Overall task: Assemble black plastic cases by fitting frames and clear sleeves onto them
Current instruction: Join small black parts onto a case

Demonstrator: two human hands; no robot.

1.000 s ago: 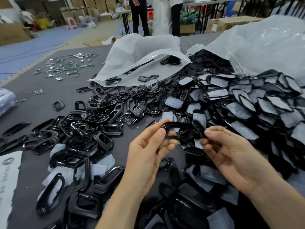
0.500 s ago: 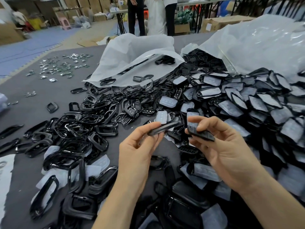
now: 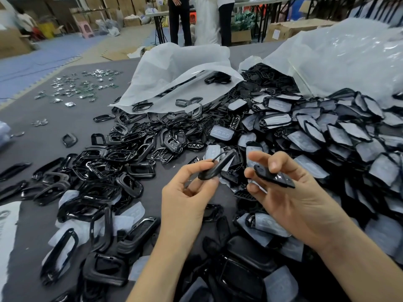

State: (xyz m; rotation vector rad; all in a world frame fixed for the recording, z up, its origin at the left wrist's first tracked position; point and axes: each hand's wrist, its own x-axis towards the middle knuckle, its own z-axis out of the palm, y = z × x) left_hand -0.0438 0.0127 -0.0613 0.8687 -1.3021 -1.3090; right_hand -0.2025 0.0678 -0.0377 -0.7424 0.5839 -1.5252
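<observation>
My left hand pinches a glossy black frame between thumb and fingers, tilted edge-on over the table centre. A short gap to its right, my right hand holds a flat black plastic case across its fingers, thumb on top. The two parts are apart. A heap of black frames lies to the left. A heap of cases in clear sleeves spreads to the right.
The grey table carries an open white plastic bag at centre back and a large clear bag at back right. Small metal parts lie scattered at far left. People stand beyond the table's far edge.
The frame and case were together between both hands a second ago. They have come apart, the left hand tilting the frame up and the right hand drawing the case to the right.
</observation>
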